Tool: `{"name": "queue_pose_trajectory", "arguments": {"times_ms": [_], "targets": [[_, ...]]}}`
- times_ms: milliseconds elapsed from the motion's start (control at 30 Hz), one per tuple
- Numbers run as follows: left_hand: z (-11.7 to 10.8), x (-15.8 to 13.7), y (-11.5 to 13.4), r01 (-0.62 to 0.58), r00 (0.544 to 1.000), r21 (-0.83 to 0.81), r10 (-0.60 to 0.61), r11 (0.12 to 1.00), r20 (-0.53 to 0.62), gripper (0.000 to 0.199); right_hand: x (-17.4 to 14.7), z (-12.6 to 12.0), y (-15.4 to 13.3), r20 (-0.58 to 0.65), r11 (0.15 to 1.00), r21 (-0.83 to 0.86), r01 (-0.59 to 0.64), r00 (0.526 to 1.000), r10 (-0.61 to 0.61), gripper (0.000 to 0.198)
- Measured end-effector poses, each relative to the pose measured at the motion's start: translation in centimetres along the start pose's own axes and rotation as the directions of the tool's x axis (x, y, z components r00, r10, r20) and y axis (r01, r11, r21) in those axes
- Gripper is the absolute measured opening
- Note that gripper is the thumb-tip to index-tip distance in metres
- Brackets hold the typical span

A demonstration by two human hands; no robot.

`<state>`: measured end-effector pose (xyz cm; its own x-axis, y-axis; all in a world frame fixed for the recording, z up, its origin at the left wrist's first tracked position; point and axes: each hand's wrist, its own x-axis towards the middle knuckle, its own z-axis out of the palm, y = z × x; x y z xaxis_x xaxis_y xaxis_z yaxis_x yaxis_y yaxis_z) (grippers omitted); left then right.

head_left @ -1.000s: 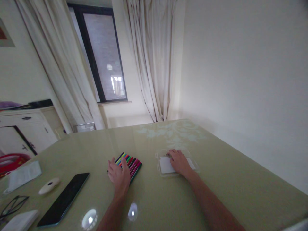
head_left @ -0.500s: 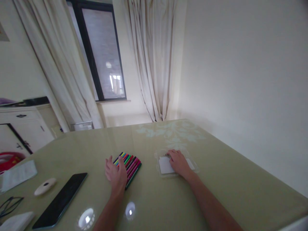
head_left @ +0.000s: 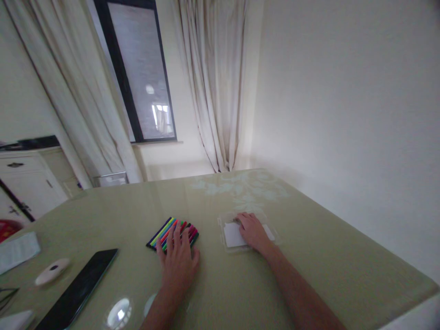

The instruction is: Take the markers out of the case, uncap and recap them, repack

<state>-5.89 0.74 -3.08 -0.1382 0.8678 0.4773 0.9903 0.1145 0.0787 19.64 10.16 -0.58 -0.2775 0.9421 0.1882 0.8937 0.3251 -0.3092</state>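
Observation:
My left hand (head_left: 178,252) lies palm down over a row of coloured markers (head_left: 161,231), fingers spread and touching them; its palm covers their near ends. The markers lie side by side, slanting across the table. To the right, my right hand (head_left: 253,233) rests on a clear shallow plastic case (head_left: 222,222). White card or paper (head_left: 233,234) sits inside that case. The fingers of my right hand are bent down and close together near the case's upper part, by a small dark detail. Whatever they grip there is hidden.
On the left of the glossy green table (head_left: 220,288) lie a black phone or tablet (head_left: 80,286), a white oval object (head_left: 52,271), a pale folded cloth or mask (head_left: 19,252) and part of some glasses (head_left: 7,297). A wall (head_left: 343,114) borders the right side.
My left hand has turned from upright beside the markers to palm down over them, moving right and toward their near ends. My right hand stays on the case. The view has shifted slightly.

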Motion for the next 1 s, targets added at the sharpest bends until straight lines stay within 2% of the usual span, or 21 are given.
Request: {"name": "queue_pose_trajectory", "arguments": {"times_ms": [300,500,600,700,833,1000], "targets": [[0.2,1.5,-1.1,0.016,0.997,-0.027,-0.014,1.0,0.072,0.035,0.1,0.0,0.3,0.013,1.0,-0.006,0.023,1.0,-0.023,0.043],[0.7,1.8,-1.4,0.012,0.996,0.01,-0.013,1.0,0.091,0.048,0.1,0.3,0.7,0.006,0.999,0.011,0.043,0.999,-0.043,0.043],[0.9,1.9,-1.4,0.067,0.992,0.095,-0.076,0.993,0.102,0.057,0.2,0.4,0.7,-0.003,0.999,0.017,0.047,0.999,-0.047,0.041],[1.1,2.1,-1.6,0.124,0.975,0.157,-0.15,0.98,0.166,0.071,0.2,0.4,0.7,-0.01,0.999,0.028,0.041,0.999,-0.04,0.038],[1.1,2.4,-1.9,0.162,0.947,0.148,-0.196,0.976,0.254,0.079,0.2,0.4,0.7,-0.009,0.999,0.031,0.033,0.999,-0.033,0.036],[0.7,2.5,-2.3,0.141,0.945,0.135,-0.174,0.981,0.279,0.081,0.1,-0.1,0.4,0.007,0.999,0.036,0.027,1.0,-0.027,0.036]]}}
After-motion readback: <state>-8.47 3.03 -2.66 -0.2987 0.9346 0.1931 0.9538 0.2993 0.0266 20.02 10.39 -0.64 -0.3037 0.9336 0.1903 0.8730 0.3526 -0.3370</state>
